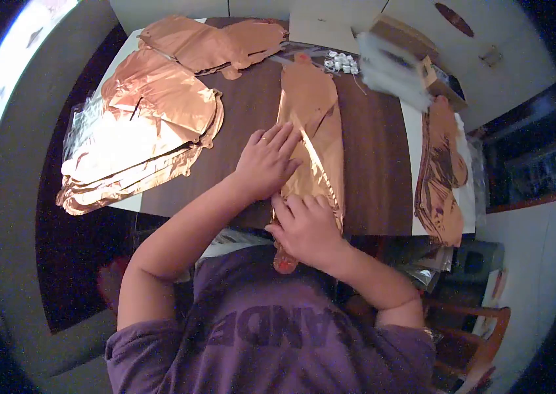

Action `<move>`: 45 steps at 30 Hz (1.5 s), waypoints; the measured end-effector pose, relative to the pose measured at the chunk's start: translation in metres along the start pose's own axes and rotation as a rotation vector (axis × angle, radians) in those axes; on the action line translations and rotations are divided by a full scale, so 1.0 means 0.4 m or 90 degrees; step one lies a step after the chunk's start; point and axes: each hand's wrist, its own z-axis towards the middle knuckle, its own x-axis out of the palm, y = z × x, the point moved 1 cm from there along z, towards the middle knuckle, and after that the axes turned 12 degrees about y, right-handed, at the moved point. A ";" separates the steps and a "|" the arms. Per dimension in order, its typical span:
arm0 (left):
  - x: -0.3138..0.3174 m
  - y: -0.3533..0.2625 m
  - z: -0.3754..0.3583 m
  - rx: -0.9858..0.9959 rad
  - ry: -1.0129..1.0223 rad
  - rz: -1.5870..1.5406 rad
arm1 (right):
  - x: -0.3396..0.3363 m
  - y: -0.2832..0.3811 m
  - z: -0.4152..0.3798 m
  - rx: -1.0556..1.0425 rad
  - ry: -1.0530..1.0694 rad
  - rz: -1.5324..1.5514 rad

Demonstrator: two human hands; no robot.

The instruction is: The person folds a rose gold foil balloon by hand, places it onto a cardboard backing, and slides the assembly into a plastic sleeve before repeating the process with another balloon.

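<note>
A flat, copper-coloured foil balloon lies lengthwise before me, folded into a long strip, with a bright diagonal crease down it. Its near end, bearing a red mark, hangs past the table's front edge. My left hand rests on the strip's left side, fingers stretched out and palm down. Closer to me, my right hand has its fingers bent on the balloon, thumb and forefinger at its left edge. The foil under both palms is hidden.
Flat copper foil balloons lie in a left stack and a back pile. A folded one lies at right. Behind are small white pieces, clear plastic bags and a cardboard box. A wooden chair stands right.
</note>
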 end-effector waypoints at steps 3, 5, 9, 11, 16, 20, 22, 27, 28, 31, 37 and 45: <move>-0.006 0.000 0.000 -0.004 -0.018 -0.024 | 0.003 0.009 -0.006 0.006 0.011 -0.028; -0.008 -0.001 0.003 -0.005 -0.024 -0.038 | 0.004 0.009 -0.010 0.014 0.022 -0.035; -0.009 -0.002 0.008 0.005 -0.026 -0.039 | 0.001 0.008 -0.009 0.032 0.024 -0.017; -0.013 -0.003 0.009 0.004 -0.018 -0.046 | 0.002 0.010 -0.006 0.035 0.031 -0.014; -0.011 -0.006 0.008 0.000 -0.029 -0.031 | 0.014 0.024 -0.013 0.045 0.057 -0.029; -0.013 0.001 0.017 -0.008 -0.017 -0.034 | 0.015 0.044 -0.029 0.045 0.060 -0.055; -0.015 0.011 0.029 0.002 -0.016 -0.029 | 0.018 0.047 -0.033 0.051 0.075 -0.054; -0.007 0.066 0.111 -0.038 -0.012 -0.026 | 0.011 0.043 -0.034 0.029 0.074 -0.055; -0.001 0.083 0.132 -0.046 -0.009 -0.020 | 0.010 0.041 -0.031 0.026 0.077 -0.055; 0.026 0.122 0.173 -0.032 0.002 -0.009 | 0.025 0.035 -0.038 0.028 0.065 -0.037; 0.009 0.153 0.197 -0.050 -0.054 -0.016 | 0.022 0.030 -0.034 0.027 0.074 -0.019; -0.040 -0.035 0.030 -0.076 0.049 -0.028 | -0.059 -0.060 -0.030 -0.024 0.004 0.182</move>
